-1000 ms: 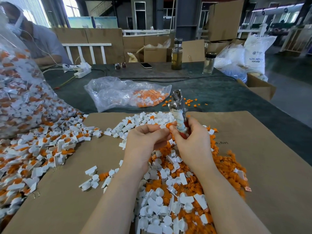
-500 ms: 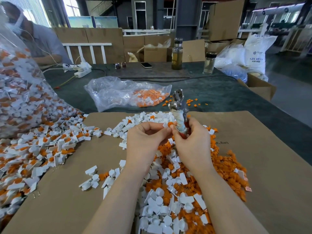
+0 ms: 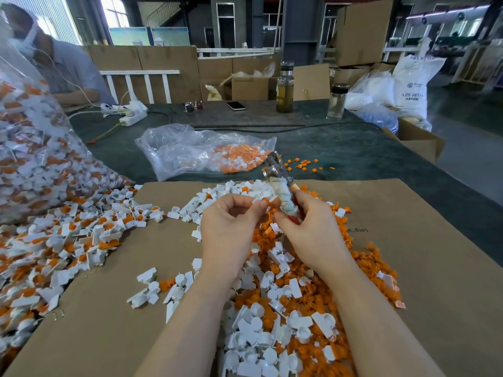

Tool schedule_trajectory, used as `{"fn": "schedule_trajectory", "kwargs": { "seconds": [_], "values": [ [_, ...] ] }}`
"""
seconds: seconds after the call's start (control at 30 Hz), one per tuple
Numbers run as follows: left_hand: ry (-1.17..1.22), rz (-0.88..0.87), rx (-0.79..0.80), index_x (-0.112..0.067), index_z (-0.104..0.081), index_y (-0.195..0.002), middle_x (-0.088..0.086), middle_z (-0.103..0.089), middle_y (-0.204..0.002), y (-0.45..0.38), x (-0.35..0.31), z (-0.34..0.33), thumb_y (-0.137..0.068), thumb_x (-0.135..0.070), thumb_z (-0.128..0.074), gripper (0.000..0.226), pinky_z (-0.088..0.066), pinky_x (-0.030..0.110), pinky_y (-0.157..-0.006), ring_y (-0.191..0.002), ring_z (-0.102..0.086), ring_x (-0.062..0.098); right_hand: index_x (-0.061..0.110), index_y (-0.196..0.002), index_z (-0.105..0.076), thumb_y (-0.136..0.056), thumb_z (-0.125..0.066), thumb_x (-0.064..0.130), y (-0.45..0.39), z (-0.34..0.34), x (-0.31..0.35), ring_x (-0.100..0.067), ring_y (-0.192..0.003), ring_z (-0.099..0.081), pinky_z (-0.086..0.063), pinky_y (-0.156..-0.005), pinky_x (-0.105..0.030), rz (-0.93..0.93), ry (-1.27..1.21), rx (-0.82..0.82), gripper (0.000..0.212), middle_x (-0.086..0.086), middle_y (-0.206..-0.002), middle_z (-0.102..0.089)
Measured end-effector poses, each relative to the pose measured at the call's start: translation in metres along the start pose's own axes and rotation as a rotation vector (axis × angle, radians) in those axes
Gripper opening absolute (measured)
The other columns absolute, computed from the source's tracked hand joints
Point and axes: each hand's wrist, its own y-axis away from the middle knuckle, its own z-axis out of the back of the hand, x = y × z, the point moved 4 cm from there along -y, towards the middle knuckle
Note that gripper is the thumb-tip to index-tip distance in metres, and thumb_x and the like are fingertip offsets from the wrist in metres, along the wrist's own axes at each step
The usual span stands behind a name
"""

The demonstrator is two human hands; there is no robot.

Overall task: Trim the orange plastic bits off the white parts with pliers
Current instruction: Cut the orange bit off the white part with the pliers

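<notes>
We see our left hand (image 3: pixel 231 229) raised over the cardboard sheet (image 3: pixel 424 257), thumb and fingertips pinching a small white part (image 3: pixel 258 200) with a dab of orange on it. Our right hand (image 3: pixel 310 227) sits just beside it, fingers curled round the pliers (image 3: pixel 280 183), whose cloth-wrapped handles run up out of the fist and whose metal head points away from us, past the far edge of the cardboard. The two hands nearly touch at the fingertips; whether the plier tips are parted we cannot tell.

Beneath and between our forearms lies the trimmed pile (image 3: pixel 275 322), white pieces mixed with orange offcuts, spreading to the sheet's near edge. To the right of that pile the cardboard is bare brown out to its right edge. To the left, a bare strip separates it from the untrimmed heap (image 3: pixel 62 240), which spills from a big clear bag (image 3: pixel 32 148) at the left border. A smaller clear bag (image 3: pixel 201 153) holding orange bits lies on the green table cover (image 3: pixel 353 153) just beyond the cardboard's far edge, with a few loose orange bits (image 3: pixel 302 165) near it. Another person (image 3: pixel 62 69) sits at the far left.
</notes>
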Motion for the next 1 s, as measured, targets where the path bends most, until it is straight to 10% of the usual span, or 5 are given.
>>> {"fn": "schedule_trajectory", "kwargs": {
  "seconds": [0.47, 1.0],
  "values": [
    [0.145, -0.114, 0.014, -0.009, -0.069, -0.087, 0.000, -0.073, -0.072, -0.009, -0.003, 0.013, -0.091, -0.011, -0.070, 0.005, -0.056, 0.018, -0.067, -0.069, -0.070, 0.009, 0.022, -0.104, -0.063, -0.087, -0.068, 0.023, 0.007, 0.006, 0.000, -0.013, -0.088, -0.063, -0.051, -0.085, -0.045, -0.103, 0.033, 0.433, 0.018, 0.005, -0.096, -0.065],
    [0.242, -0.128, 0.073, -0.009, -0.066, -0.082, -0.008, -0.068, -0.063, -0.008, -0.006, 0.014, -0.092, -0.002, -0.064, 0.013, -0.053, 0.015, -0.063, -0.061, -0.065, 0.003, 0.029, -0.083, -0.061, -0.087, -0.058, 0.006, 0.008, -0.001, 0.003, -0.010, -0.055, -0.051, -0.044, -0.054, -0.035, -0.037, 0.096, 0.419, 0.024, 0.007, -0.068, -0.058]
  ]
}}
